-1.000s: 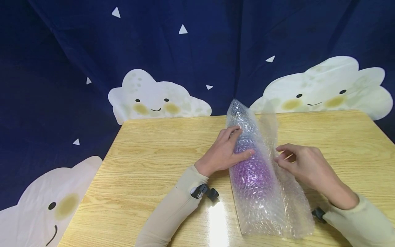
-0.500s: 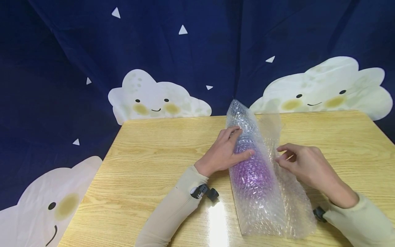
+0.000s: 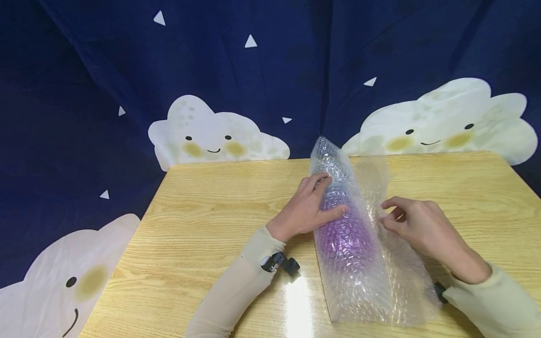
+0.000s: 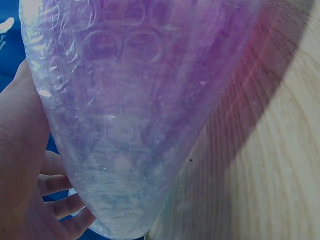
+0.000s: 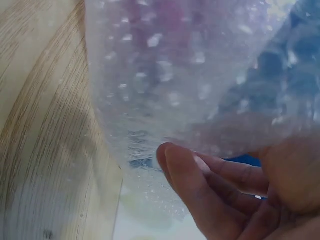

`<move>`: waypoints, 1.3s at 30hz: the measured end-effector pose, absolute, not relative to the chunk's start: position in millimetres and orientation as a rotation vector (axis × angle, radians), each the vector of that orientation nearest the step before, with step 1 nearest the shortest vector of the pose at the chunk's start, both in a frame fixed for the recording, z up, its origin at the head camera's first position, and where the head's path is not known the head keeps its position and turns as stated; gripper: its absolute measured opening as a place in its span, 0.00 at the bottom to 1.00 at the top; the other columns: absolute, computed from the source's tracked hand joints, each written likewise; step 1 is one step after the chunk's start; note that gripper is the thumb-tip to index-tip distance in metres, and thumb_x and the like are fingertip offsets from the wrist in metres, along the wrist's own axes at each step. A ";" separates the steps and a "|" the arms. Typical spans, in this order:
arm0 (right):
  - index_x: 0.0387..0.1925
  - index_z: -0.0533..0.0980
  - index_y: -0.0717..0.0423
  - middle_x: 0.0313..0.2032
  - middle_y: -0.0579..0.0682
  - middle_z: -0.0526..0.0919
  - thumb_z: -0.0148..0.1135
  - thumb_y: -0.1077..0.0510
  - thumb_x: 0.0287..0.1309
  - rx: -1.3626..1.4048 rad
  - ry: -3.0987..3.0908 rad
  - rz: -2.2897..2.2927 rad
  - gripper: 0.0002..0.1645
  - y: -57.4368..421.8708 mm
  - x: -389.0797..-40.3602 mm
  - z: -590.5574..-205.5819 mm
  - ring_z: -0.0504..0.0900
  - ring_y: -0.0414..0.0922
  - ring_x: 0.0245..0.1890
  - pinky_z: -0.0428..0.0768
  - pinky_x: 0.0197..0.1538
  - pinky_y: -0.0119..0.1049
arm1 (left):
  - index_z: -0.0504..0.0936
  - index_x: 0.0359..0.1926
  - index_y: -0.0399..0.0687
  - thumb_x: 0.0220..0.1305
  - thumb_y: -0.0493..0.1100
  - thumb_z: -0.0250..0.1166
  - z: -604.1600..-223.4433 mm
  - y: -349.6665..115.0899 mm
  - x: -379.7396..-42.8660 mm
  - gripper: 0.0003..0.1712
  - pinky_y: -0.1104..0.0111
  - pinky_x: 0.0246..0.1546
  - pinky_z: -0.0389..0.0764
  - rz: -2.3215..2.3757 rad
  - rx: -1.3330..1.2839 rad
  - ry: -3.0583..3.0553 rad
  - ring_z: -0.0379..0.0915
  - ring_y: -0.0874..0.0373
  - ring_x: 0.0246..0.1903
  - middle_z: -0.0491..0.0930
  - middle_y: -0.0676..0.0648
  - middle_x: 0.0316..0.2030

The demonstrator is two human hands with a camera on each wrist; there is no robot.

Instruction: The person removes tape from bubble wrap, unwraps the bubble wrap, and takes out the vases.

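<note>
A long bundle of clear bubble wrap (image 3: 355, 286) lies on the table at right of centre. Through its layers shows something purple (image 3: 344, 237), paler and bluish toward the narrow far end; the wrap blurs what it is. My left hand (image 3: 306, 206) rests on the bundle from the left, thumb laid across the top and fingers reaching along its far part. In the left wrist view those fingers (image 4: 65, 200) lie against the tapering side. My right hand (image 3: 418, 225) pinches the loose right-hand flap of the wrap (image 5: 165, 110) between thumb and fingers, lifting its edge.
The wooden table (image 3: 211, 211) ends at a straight back edge, with a dark blue curtain (image 3: 270, 70) printed with smiling clouds behind it. The bundle's tip reaches that back edge. A black wrist device (image 3: 280, 263) sits on the left sleeve.
The loose flap has opened out slightly to the right, with my right hand shifting a little that way. My left hand and the bundle have stayed in place.
</note>
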State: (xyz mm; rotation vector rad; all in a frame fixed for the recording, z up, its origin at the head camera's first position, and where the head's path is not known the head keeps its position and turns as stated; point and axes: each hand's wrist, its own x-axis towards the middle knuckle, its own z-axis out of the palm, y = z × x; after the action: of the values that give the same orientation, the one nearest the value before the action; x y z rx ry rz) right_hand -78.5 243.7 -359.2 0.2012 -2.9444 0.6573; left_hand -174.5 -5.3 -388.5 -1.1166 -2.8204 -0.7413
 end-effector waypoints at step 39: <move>0.49 0.79 0.57 0.32 0.53 0.89 0.69 0.51 0.54 0.111 -3.141 0.663 0.22 278.0 -81.0 -372.9 0.83 0.41 0.27 0.78 0.30 0.38 | 0.59 0.73 0.43 0.63 0.73 0.51 -389.2 -5.6 -176.0 0.50 0.64 0.72 0.65 -0.725 -1.136 -2.810 0.53 0.54 0.71 0.55 0.47 0.74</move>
State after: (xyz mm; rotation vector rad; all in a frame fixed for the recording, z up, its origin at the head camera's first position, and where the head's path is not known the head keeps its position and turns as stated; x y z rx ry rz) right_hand -81.0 278.0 -372.9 0.1107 -3.1414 0.6634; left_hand -176.0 -5.6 -389.2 -1.1358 -2.8104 -0.7248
